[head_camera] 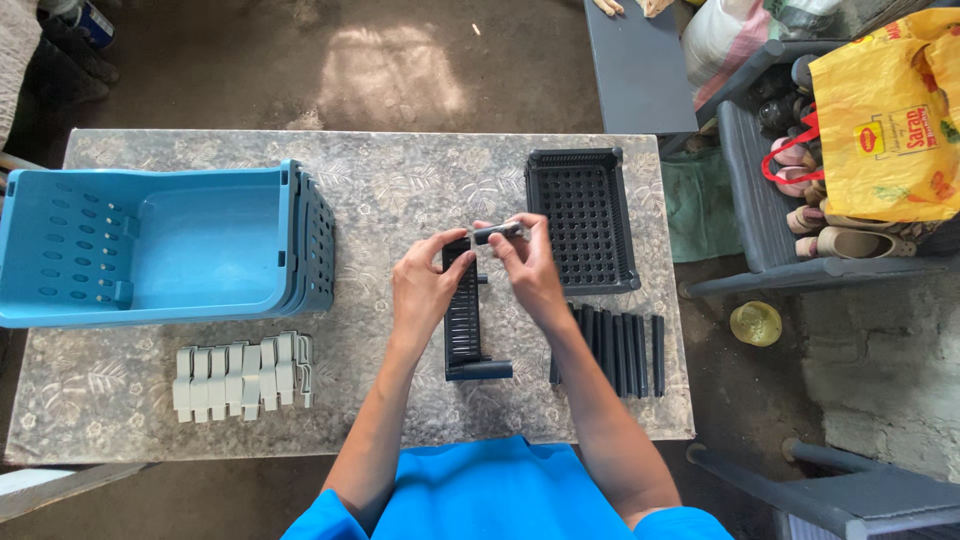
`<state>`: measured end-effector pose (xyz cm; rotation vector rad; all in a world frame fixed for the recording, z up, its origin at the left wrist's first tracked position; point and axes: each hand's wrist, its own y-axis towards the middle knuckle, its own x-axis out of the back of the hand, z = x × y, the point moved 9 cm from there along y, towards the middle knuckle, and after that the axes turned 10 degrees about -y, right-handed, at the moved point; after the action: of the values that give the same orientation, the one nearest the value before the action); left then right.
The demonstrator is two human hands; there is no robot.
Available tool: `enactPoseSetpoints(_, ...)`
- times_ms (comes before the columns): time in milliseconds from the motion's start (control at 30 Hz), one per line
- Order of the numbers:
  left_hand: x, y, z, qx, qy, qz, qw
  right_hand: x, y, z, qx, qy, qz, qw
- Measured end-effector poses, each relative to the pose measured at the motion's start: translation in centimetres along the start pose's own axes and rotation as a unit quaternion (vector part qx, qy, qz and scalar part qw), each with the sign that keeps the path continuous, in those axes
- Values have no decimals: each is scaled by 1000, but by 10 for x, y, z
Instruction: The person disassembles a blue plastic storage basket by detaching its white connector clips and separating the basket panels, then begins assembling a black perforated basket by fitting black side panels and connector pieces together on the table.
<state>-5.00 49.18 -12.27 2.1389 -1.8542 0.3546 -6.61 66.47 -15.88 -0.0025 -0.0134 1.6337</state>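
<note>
My right hand (530, 265) pinches a short dark plastic tube (497, 233) by its end, held level above the table. My left hand (425, 290) rests on the top end of a dark slatted plastic panel (464, 330) that lies lengthwise on the table, with a tube fitted at its near end. The tube in my right hand sits just above the panel's far end. To the right of my right forearm lies a row of several dark tubes (620, 350).
A dark perforated tray (582, 215) lies at the far right of the marbled table (400, 180). A stack of blue bins (160, 245) lies at the left, with several grey clips (240, 375) in front. A shoe rack with a yellow bag (885, 110) stands to the right.
</note>
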Motion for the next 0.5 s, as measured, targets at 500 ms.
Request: enactPoseSetpoints(500, 1, -1, -2, -53, -50, -24, 997, 2, -11, -42, -19, 87, -85, 992)
